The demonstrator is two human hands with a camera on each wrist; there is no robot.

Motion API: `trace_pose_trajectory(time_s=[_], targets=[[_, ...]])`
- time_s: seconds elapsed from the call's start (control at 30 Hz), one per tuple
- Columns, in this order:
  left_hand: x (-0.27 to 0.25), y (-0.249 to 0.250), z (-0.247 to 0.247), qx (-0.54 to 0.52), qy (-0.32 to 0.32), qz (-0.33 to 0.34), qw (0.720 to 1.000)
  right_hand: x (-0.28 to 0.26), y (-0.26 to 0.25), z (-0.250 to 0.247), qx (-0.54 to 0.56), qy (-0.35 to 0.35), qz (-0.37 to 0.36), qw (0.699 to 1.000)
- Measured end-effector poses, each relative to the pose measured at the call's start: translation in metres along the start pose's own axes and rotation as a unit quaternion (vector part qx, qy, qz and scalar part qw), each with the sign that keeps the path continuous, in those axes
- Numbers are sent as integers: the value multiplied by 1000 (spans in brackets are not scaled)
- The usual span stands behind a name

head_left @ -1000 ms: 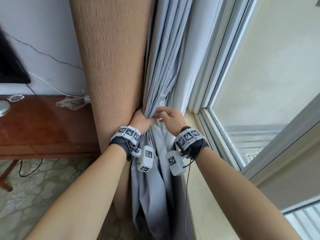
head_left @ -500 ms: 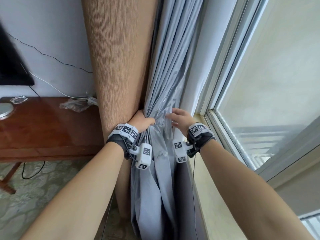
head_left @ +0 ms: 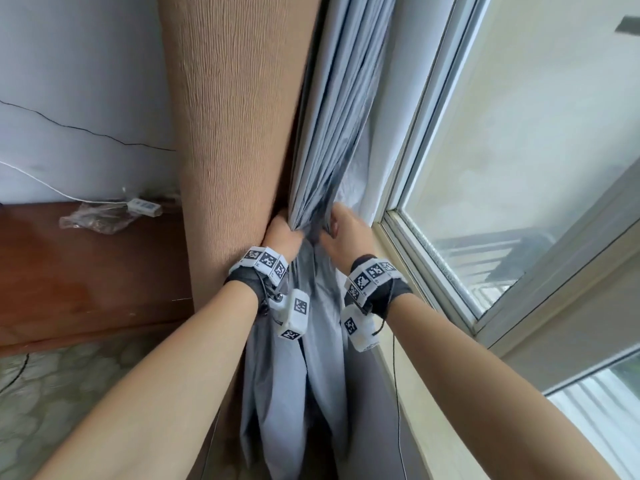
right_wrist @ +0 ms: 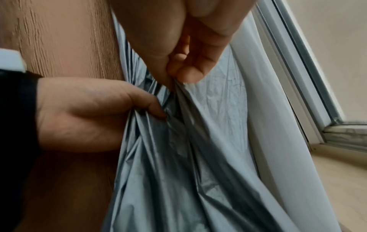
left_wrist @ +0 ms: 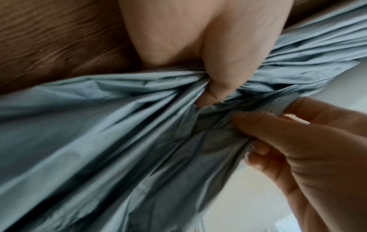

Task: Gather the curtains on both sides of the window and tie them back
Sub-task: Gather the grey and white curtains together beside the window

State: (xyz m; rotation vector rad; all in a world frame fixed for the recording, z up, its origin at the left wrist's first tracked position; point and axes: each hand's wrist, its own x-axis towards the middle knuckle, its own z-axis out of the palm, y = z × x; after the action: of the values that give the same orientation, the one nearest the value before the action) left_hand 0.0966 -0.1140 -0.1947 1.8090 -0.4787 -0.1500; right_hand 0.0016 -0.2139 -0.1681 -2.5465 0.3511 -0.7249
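Observation:
A grey-blue curtain (head_left: pixel 332 140) hangs bunched in pleats beside a tan textured curtain (head_left: pixel 239 133) on the window's left side. My left hand (head_left: pixel 282 233) grips the gathered grey folds (left_wrist: pixel 139 97) at sill height, thumb pressed into the bunch. Just right of it, my right hand (head_left: pixel 341 230) pinches a further fold of the grey curtain (right_wrist: pixel 198 125) between thumb and fingertips (right_wrist: pixel 188 73). Below both hands the fabric falls loose. No tie-back shows in any view.
The window frame (head_left: pixel 408 188) and glass stand at the right above a pale sill (head_left: pixel 426 393). A dark wooden table (head_left: pixel 86 271) with a crumpled plastic wrapper (head_left: pixel 93 220) sits at the left. Cables run along the wall. Patterned floor lies below.
My right hand let go beside the left, reached right and now pinches another fold of the grey curtain. The left hand kept its grip on the bunch. The head view tilted up.

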Motion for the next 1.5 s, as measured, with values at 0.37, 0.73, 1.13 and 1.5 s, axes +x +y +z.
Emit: trace_pose_trajectory(time_s=[0.37, 0.73, 1.13, 1.5], targets=[[-6, 0, -10, -18, -68, 19, 997, 0, -23, 9, 175, -55, 54, 982], [5, -4, -34, 46, -112, -54, 991, 24, 30, 15, 462, -60, 317, 826], [12, -8, -12, 3, -44, -5, 999, 12, -4, 11, 25, 49, 45, 997], [9, -5, 0, -28, -160, 55, 985, 15, -10, 6, 202, -78, 77, 973]])
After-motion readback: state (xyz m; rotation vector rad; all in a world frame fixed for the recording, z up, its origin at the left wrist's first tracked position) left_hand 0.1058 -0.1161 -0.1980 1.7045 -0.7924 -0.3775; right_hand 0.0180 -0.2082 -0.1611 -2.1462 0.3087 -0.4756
